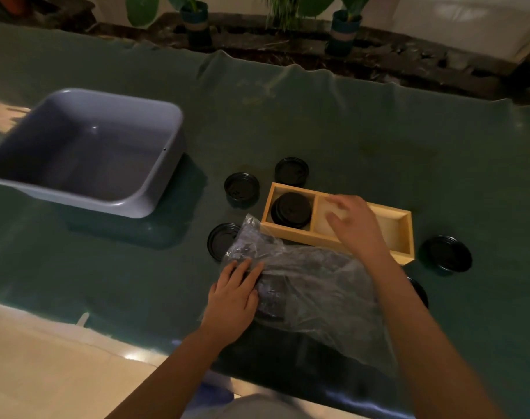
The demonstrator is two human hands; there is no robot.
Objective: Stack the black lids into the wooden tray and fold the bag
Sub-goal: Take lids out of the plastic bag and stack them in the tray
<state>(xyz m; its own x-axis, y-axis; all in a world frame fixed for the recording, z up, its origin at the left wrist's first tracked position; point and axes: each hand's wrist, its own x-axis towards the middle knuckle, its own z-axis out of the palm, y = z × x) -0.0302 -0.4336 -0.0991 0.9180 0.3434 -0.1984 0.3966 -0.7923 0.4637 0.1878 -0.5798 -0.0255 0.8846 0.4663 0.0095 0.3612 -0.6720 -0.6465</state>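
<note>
The left hand (pixel 232 300) lay flat on the bag (pixel 312 285). The right hand (pixel 353 225) hovered, fingers spread, over the wooden tray (pixel 306 237) holding stacked black lids (pixel 291 209).

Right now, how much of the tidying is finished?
Some is done: a small stack of black lids sits in the wooden tray, in its left compartment. The right hand hovers open over the tray; the left hand rests on the plastic bag. Still left: several loose lids around the tray, and folding the bag.

Single head-mounted view – wide-angle, facing forward and down. It sits close above the green-covered table (pixel 318 122).
</note>
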